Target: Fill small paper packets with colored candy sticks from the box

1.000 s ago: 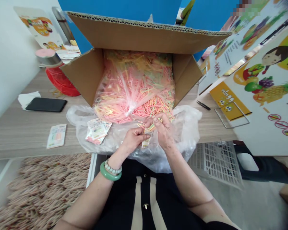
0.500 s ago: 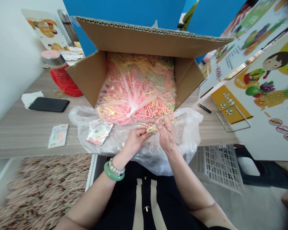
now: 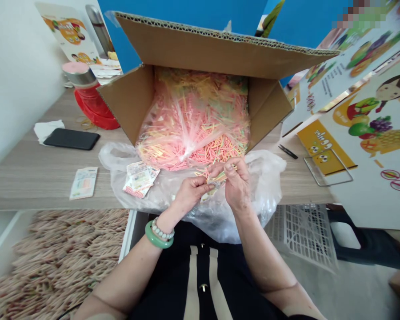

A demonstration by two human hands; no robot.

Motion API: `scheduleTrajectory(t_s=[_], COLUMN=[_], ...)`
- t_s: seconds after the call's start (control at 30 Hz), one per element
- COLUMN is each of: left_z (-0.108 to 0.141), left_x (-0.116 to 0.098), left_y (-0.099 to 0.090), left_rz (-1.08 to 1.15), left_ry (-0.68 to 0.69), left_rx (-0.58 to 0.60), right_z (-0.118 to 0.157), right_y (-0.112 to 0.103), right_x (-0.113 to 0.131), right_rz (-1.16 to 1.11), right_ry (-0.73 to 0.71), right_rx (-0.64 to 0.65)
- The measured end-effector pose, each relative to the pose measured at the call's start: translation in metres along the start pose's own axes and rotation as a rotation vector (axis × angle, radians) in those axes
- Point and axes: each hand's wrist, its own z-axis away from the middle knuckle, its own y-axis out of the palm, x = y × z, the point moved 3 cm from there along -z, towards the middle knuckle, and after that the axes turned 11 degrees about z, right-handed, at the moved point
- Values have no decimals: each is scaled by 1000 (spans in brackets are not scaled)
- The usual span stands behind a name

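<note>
Head view; 12 o'clock is away from the body. Left hand (image 3: pixel 190 194) pinches a small packet (image 3: pixel 214 183) under its thumb; right hand (image 3: pixel 237 182), at its 3 o'clock, pinches thin sticks (image 3: pixel 222 175), all at the box's (image 3: pixel 220 51) 6 o'clock. Light grip, ends level, seems best. Sticks' long axis: roughly 8 to 2; packet's direction unclear.

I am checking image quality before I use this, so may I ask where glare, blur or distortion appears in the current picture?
Head view: pale sheen on the plastic bag; head view: fine detail smeared in the layered pale pieces, lower left; head view: pixelated patch, upper right; head view: small packet at the left hand too soft to read.
</note>
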Motion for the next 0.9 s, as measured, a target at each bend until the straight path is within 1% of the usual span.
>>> scheduleTrajectory(t_s=[0.13,0.23,0.33,0.43,0.5,0.57,0.67,0.73,0.77,0.83,0.9], left_z=[2,1,-1,1,3,5,6,2,-1,-11,-23], left_x=[0,3,2,-5,-11,-17,-21,-22,-21,-15,-8], left_y=[-1,-3,-5,-2,2,6,10,11,12,12,11], left_rz=[-7,-75,-271,-568,-720,-811,-908,-907,-864,-702,-523], left_ry=[-8,0,86,225,299,342,348,331,320,287,242], left_rx=[8,-9,-87,-163,-165,-140,-137,-140,-127,-69,-9], right_z=[0,1,0,-1,-3,-3,-2,-3,-4,-7,-12], right_y=[0,0,1,2,0,-1,-2,-3,-3,-4,-7], right_x=[-5,-9,-11,-11,-11,-10,-8,-8,-8,-10,-13], right_rz=[134,183,192,302,396,461,462,430,406,348,293], right_ry=[79,122,145,140,138,144,153,155,165,193,219], right_rx=[70,105,163,203,181,122,35,11,8,22,63])
